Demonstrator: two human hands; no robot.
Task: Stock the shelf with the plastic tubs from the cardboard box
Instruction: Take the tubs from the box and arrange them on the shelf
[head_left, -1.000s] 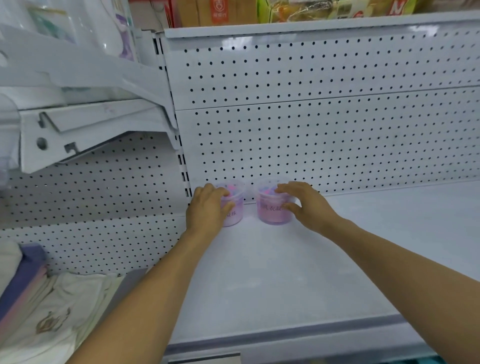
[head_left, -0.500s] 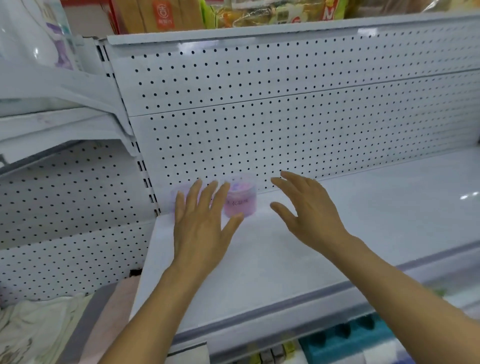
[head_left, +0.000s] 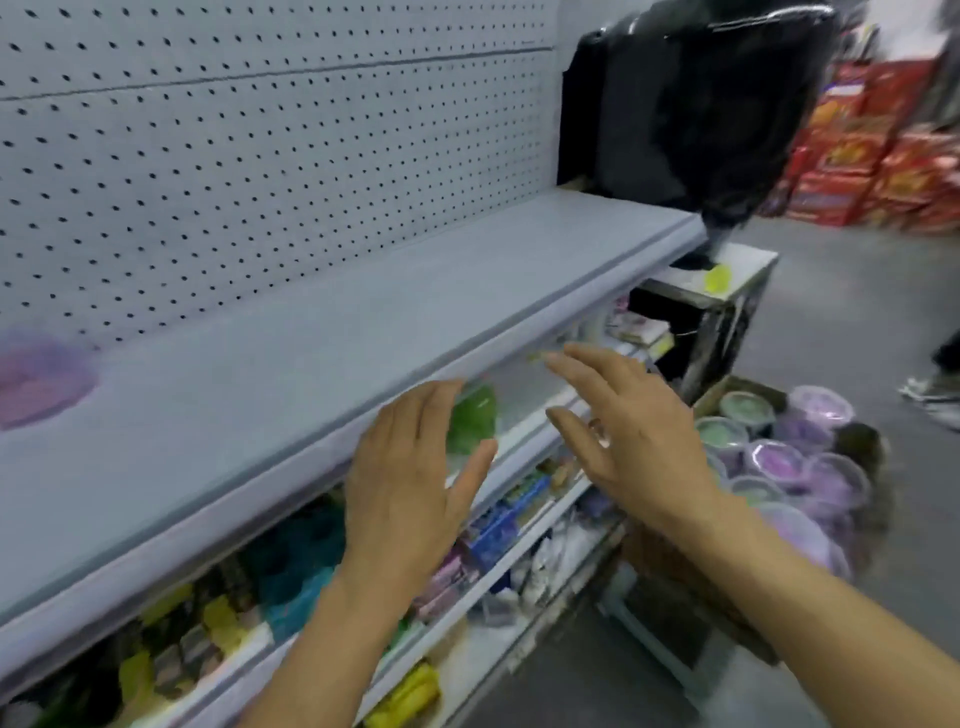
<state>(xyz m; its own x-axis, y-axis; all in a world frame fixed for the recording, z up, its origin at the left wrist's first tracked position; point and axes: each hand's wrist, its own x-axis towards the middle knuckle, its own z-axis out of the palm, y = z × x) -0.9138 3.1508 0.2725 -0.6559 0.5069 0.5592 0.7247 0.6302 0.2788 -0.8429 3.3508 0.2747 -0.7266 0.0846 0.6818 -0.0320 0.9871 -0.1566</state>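
Observation:
A blurred purple tub (head_left: 39, 382) stands at the far left of the white shelf (head_left: 322, 332), against the pegboard back. My left hand (head_left: 410, 478) and my right hand (head_left: 628, 436) hang in the air in front of the shelf's front edge, fingers spread, holding nothing. On the floor to the right sits the cardboard box (head_left: 727, 392), filled with several purple and green lidded tubs (head_left: 779, 460). My right hand is the nearer one to the box.
Lower shelves (head_left: 467, 566) below hold packed coloured goods. A black bag-covered stack (head_left: 696, 104) stands on a small stand (head_left: 737, 291) at the shelf's right end. Red cartons (head_left: 872, 161) are piled in the far right; a person's shoe (head_left: 935, 397) is at the right edge.
My hands let go of the two tubs and pulled back off the shelf. The view swung right and down, bringing the cardboard box on the floor into sight.

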